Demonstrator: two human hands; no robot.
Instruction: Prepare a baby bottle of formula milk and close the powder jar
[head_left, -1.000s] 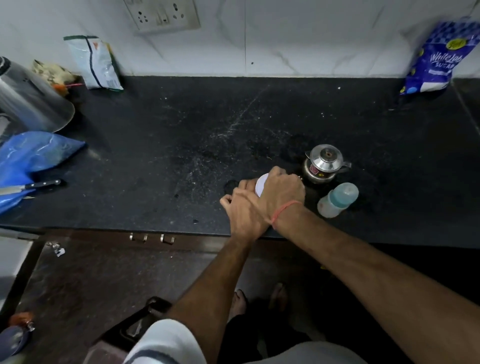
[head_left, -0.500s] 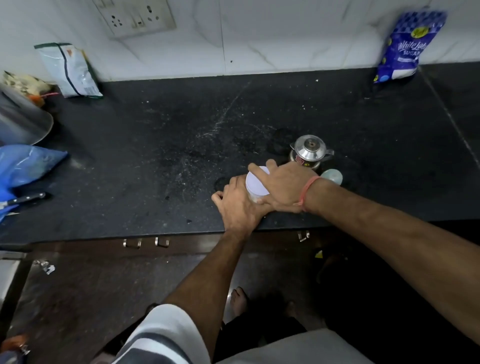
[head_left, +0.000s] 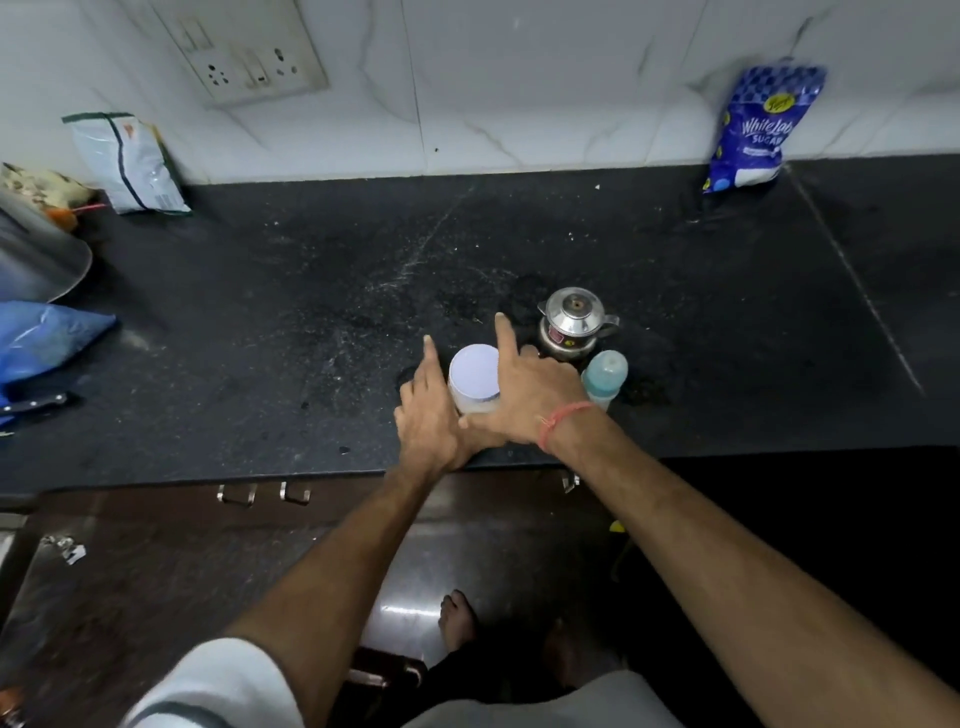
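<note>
flanking: left hand (head_left: 428, 415) and right hand (head_left: 524, 395) sit on either side of the powder jar (head_left: 474, 379), white lid on
left hand: index finger straight, pointing away, palm against the jar's left side
right hand: index finger extended, thumb under the jar's near side, red thread at wrist
grip: fingers relaxed, neither hand clamped
writing: blue bag (head_left: 756, 127) reads "white label sugar"
jar position: near counter (head_left: 260, 322) front edge, baby bottle (head_left: 602, 376) just right, steel pot (head_left: 571, 322) behind

One powder jar (head_left: 474, 378), one baby bottle (head_left: 604, 378), one steel pot (head_left: 573, 328), one sugar bag (head_left: 756, 130), one knife (head_left: 35, 403), two hands: left hand (head_left: 428, 415), right hand (head_left: 524, 395).
</note>
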